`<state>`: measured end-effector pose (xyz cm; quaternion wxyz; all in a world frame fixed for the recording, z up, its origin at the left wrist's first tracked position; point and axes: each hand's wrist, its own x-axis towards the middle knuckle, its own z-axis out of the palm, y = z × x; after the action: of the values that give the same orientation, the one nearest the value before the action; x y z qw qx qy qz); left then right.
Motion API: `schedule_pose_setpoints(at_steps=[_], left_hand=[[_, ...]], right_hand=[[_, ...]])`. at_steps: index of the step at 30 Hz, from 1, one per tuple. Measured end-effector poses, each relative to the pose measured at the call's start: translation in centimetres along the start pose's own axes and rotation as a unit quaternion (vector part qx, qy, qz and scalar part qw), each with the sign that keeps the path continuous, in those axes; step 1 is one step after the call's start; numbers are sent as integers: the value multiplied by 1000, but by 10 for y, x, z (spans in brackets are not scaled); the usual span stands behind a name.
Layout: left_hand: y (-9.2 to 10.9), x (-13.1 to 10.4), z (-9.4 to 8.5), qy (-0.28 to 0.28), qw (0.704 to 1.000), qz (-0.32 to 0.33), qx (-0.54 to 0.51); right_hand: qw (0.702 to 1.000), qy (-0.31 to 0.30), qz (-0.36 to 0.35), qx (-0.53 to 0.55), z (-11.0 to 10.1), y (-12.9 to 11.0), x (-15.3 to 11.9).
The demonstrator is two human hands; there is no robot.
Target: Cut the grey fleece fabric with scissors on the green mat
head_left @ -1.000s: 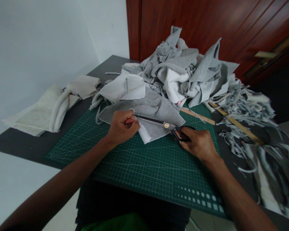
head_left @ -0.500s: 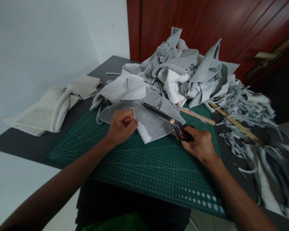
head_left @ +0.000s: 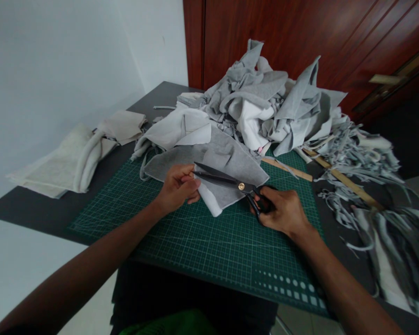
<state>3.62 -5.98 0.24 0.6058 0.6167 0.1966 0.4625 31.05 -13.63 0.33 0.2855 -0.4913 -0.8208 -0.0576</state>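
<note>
My right hand [head_left: 281, 209] is closed round the handles of black scissors [head_left: 241, 186], whose blades point left and stand slightly apart. The blade tips reach the fingers of my left hand [head_left: 179, 187], which pinches the left edge of a grey cloth piece [head_left: 219, 160]. A strip of the cloth's pale underside [head_left: 210, 197] is folded over below the blades. The cloth lies on a green cutting mat [head_left: 209, 242].
A big heap of grey and white cloth [head_left: 261, 93] stands at the back. Thin scraps [head_left: 359, 151] and a wooden strip [head_left: 352, 186] lie at the right, with striped cloth [head_left: 394, 256] nearer. Folded pale cloth [head_left: 66, 163] is at the left.
The scissors have moved left and down, and their blades have opened, with the tips now at my left hand. The left hand's fingers have shifted, and the cloth's near corner has moved slightly down.
</note>
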Motion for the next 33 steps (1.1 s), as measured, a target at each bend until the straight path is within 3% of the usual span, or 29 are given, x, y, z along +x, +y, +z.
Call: schedule_pose_setpoints(at_steps=[9, 18, 33], left_hand=[[-2, 1, 2, 2, 1000, 28, 2], [1, -1, 3, 7, 1000, -4, 26], [0, 0, 1, -11, 999, 41, 10]], right_hand=[[999, 15, -24, -43, 0, -2, 0], [997, 29, -29, -59, -3, -6, 3], [997, 2, -42, -67, -4, 1, -1]])
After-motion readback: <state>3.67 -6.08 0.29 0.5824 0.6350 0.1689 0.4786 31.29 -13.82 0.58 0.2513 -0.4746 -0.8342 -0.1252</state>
